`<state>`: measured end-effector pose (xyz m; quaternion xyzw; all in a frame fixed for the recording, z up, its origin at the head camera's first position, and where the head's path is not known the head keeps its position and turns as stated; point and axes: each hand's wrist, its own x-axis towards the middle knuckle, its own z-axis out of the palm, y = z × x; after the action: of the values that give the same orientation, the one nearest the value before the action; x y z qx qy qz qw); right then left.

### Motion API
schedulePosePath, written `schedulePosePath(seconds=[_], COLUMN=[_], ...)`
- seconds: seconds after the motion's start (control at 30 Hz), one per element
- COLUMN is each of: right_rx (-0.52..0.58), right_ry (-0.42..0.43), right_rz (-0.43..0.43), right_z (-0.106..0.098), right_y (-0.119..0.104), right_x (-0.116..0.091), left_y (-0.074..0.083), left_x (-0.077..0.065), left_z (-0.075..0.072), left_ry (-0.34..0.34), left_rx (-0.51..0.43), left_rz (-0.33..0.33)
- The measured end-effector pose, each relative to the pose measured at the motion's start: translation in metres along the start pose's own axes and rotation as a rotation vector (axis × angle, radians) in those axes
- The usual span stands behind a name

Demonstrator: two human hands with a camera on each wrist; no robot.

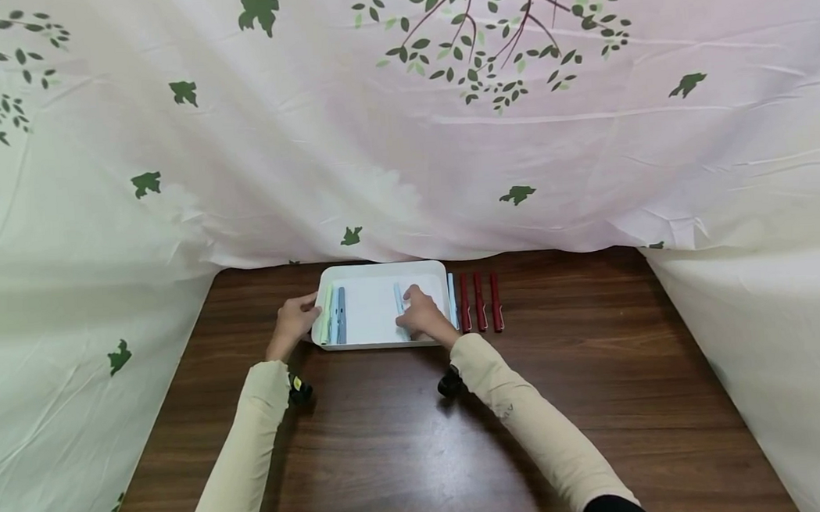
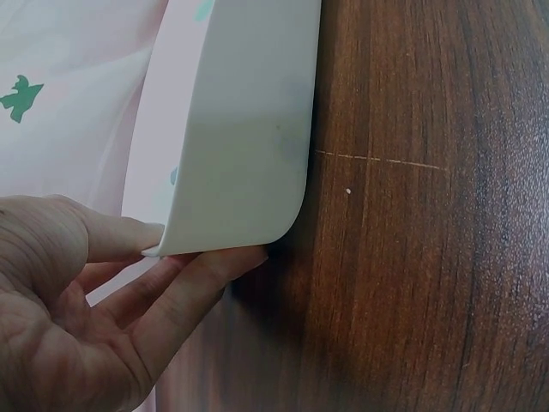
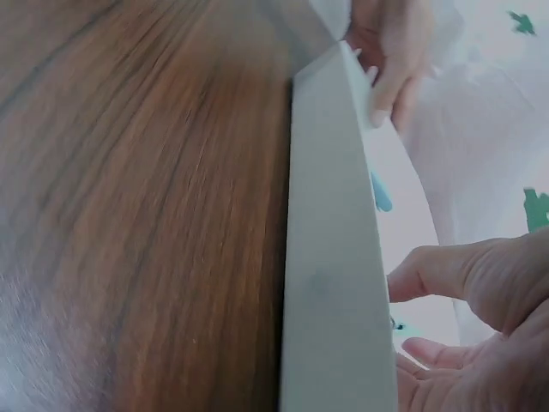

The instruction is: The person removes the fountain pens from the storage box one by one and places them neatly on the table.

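A shallow white tray [image 1: 371, 313] lies on the table. My left hand [image 1: 297, 319] grips its left end, thumb over the rim and fingers against the outside wall, as the left wrist view shows. Inside, near that end, lie a light green pen [image 1: 326, 314], a light blue pen [image 1: 335, 315] and a grey-blue pen [image 1: 341, 315] side by side. My right hand [image 1: 424, 318] reaches over the tray's right part, at another light blue pen [image 1: 397, 290]. In the right wrist view its thumb and fingers stand apart, with the pen's clip [image 3: 397, 325] showing between them.
Just right of the tray is one more light blue pen [image 1: 452, 300]. Beyond it three dark red pens [image 1: 480, 302] lie in a row. A patterned cloth [image 1: 405, 170] hangs behind and beside the brown wooden table [image 1: 393, 445].
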<state>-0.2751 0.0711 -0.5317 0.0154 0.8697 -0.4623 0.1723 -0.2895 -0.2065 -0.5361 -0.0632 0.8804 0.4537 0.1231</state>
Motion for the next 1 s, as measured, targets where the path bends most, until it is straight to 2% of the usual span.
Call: schedulePosePath(seconds=[0.2,0.3,0.4,0.53,0.77,1.0], right_rx=[0.156,0.25,0.296,0.236,-0.027,-0.049], right_ry=[0.037,0.029,0.023,0.028,0.081,0.137], right_rz=[0.056,0.073,0.082,0.067,-0.04,-0.092], right_z=[-0.003,-0.004,-0.005,-0.005,-0.013,-0.027], right_y=[0.007,0.008,0.01,0.01,0.005,0.003], right_x=[0.004,0.005,0.006,0.003,-0.001,-0.005], left_y=[0.001,0.0,0.0,0.0,0.0,-0.001], left_x=[0.0,0.0,0.001,0.001,-0.001,-0.001], left_z=[-0.001,-0.001,0.0,0.001,0.0,0.001], left_ry=[0.004,0.005,0.0,-0.006,-0.006,-0.01], left_rx=[-0.008,-0.01,-0.02,-0.038,-0.029,-0.031], left_rz=[0.001,0.004,0.004,-0.001,-0.013,-0.015])
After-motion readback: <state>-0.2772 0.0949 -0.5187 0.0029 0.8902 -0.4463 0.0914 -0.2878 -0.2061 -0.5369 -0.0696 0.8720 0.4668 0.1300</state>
